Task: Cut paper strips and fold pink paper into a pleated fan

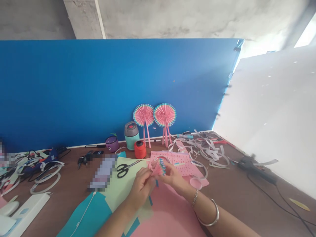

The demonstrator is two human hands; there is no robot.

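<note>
A small pleated pink paper fan (158, 168) with a blue-striped edge is pinched between my two hands above the sheets on the table. My left hand (142, 181) grips its gathered left side, fingers closed. On the other side, my right hand (172, 177) has its fingers closed round the striped edge; parts of the fan are hidden by the fingers. Pink paper (170, 210) lies beneath my hands, next to a pale green sheet (115, 187). Black-handled scissors (124, 170) rest on the green sheet, to the left. Behind my right hand is patterned pink paper (181, 163).
Two round pleated fans (165, 115) lean against the blue panel (98, 89). In front stand a teal container (132, 135), a red spool-like object (140, 149) and a purple pot (112, 144). White paper strips (209, 153) pile up at right, near a glue gun (256, 169). A power strip (31, 214) lies at left.
</note>
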